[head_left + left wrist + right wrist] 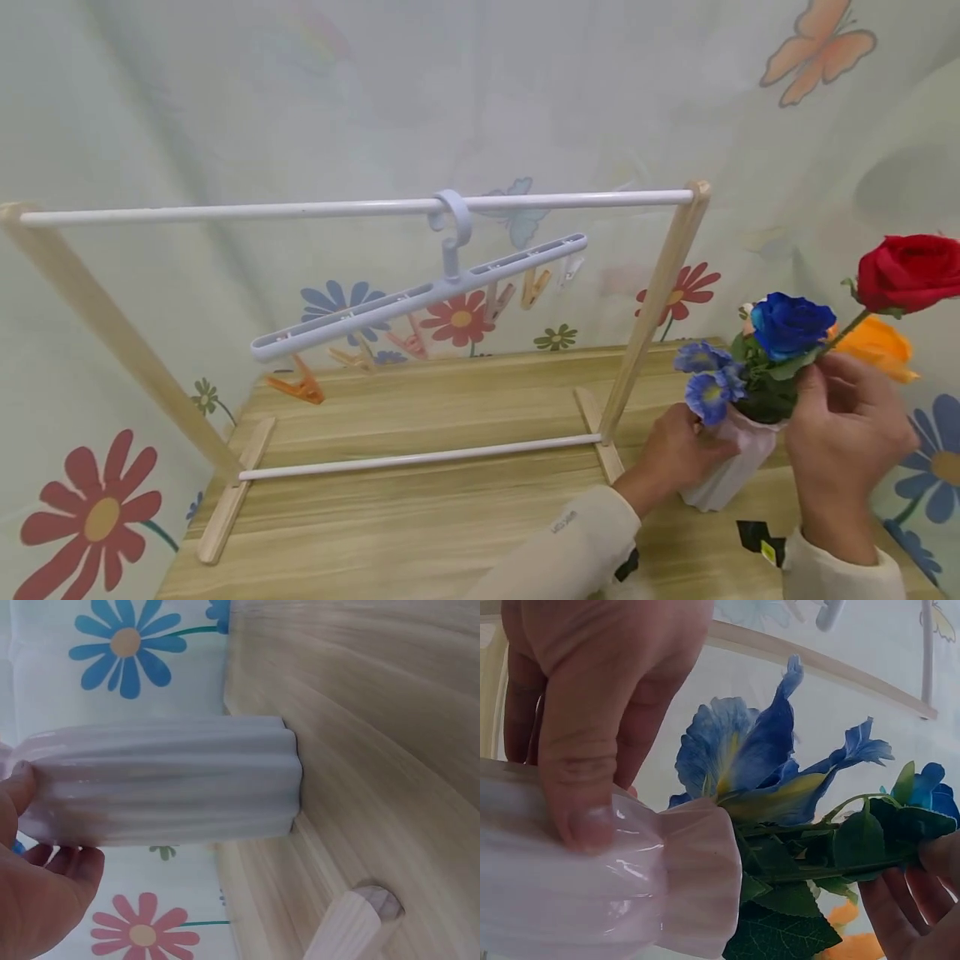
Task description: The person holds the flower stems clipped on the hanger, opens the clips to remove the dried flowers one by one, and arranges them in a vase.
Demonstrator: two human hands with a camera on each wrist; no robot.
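Note:
A pale, ribbed vase [738, 467] stands on the wooden table at the right, holding several artificial flowers. My left hand [671, 458] grips it near the neck, thumb on one side and fingers on the other. Between thumb and fingers, my right hand [851, 425] pinches the stem of a red rose [911, 271] that leans out to the right above the others. A blue rose [791, 325] and a blue-violet iris [708, 379] rise over the rim. Behind the right hand shows an orange flower [881, 346]. Green leaves [780, 930] crowd the vase mouth in the right wrist view.
Left of the vase stands a wooden rack with a white top rail [300, 210]. From it hangs a light-blue hanger [420, 296] with several coloured clips, an orange clip [300, 385] at its near end. A flower-printed curtain [225, 125] backs the table [420, 517].

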